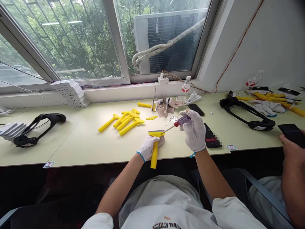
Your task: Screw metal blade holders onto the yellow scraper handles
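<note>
My left hand [150, 146], in a white knit glove, grips a yellow scraper [154, 156] by the neck, its wide head up and its handle hanging toward me past the table edge. My gloved right hand [194, 130] is closed around the purple handle of a screwdriver [183, 120]. The shaft slants down to the left, and its tip meets the right part of the scraper's head. Beyond my left hand lies a pile of yellow scraper handles [128, 121]. A loose yellow piece [151, 118] rests to the right of that pile.
Cardboard scraps and small metal parts [164, 106] lie behind my hands, near a water bottle [185, 89]. Phones [196, 109] lie to the right. Black headsets [39, 127] sit at both sides. At far right, another person's hand [292, 149] holds a phone.
</note>
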Tool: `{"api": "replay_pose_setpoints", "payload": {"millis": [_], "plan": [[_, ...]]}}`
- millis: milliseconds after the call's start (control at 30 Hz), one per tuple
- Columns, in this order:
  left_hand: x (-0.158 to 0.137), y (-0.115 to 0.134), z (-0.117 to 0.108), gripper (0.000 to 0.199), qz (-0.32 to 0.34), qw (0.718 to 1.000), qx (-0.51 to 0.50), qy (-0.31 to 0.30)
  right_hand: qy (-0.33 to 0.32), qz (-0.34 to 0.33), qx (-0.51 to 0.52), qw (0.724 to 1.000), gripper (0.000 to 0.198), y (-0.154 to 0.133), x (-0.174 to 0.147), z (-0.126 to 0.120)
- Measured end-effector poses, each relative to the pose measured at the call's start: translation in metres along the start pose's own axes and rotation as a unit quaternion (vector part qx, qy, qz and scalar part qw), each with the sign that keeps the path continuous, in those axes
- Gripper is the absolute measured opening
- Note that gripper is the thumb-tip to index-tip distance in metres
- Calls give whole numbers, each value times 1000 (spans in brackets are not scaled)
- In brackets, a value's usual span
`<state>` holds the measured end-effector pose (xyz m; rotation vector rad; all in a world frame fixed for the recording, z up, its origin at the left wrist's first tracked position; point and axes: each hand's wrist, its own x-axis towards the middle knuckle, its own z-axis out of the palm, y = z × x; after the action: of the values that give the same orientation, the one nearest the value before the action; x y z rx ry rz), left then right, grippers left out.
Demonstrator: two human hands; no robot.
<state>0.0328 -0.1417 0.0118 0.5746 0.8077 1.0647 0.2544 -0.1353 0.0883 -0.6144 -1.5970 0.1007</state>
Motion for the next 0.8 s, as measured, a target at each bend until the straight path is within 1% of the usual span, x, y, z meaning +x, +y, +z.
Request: {"api": "replay_pose_setpoints", "payload": {"millis": [100, 167, 233, 367, 400, 433, 533, 600, 733, 800], "plan": [[1, 0, -1, 49, 0, 1000, 3, -3, -3, -19, 38, 999, 51, -6, 1, -1], [1, 0, -1, 47, -1, 1000, 5, -4, -7, -11, 38, 999, 51, -5, 1, -1], [0, 0, -1, 46, 0, 1000, 7, -4, 2, -3, 22, 1000, 49, 0, 1, -2], [0, 0, 0, 48, 4, 1000, 2, -1, 48, -38, -56, 997, 48, 10, 0, -2], [0, 0, 0, 49, 5, 1000, 1, -2, 50, -39, -64, 996, 48, 10, 0, -2], [0, 0, -1, 49, 6, 1000, 1, -3, 45, -32, -56, 997, 48, 9, 0, -1], [1, 0, -1, 50, 5, 1000, 1, -7, 13, -2, 18, 1000, 45, 2, 1, 1], [0, 1, 0, 49, 1, 1000, 2, -5, 2, 4, 57, 998, 45, -3, 2, 2], [-1, 2, 1, 44, -3, 1000, 8, 3, -4, 16, 76, 997, 51, 0, -1, 2], [-1, 1, 1, 43, -3, 1000, 9, 2, 8, 15, 64, 998, 54, 5, -2, 3]]}}
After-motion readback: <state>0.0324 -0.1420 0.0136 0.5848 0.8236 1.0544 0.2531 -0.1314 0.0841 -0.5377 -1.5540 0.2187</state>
